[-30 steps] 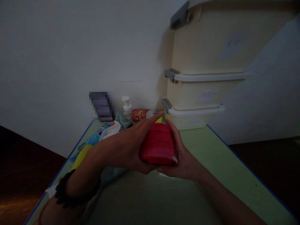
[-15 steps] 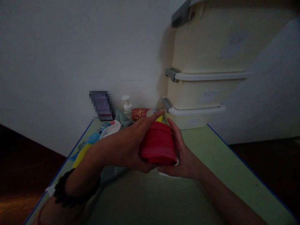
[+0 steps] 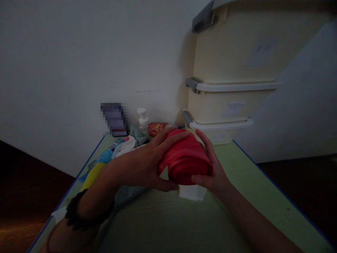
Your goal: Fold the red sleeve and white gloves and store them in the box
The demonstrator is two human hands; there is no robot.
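Both of my hands hold a red ribbed object [image 3: 185,158], like a stack of red cups or a lid, above the green table [image 3: 252,189]. My left hand [image 3: 142,165] grips its left side, the fingers laid over the top. My right hand [image 3: 212,168] wraps its right side and front rim. A white object [image 3: 191,192] shows just under the red one. A dark band sits on my left wrist [image 3: 79,212].
Cream storage boxes [image 3: 231,80] with grey clasps are stacked at the back right against the wall. At the back left lie a pump bottle [image 3: 142,121], a red can [image 3: 157,128], a blue tube [image 3: 106,154], a teal cloth [image 3: 137,135] and a yellow item [image 3: 91,175].
The red object has tipped and shifted right, its rim now turned toward me. My right hand has moved round to its front rim, and the white object beneath is more exposed.
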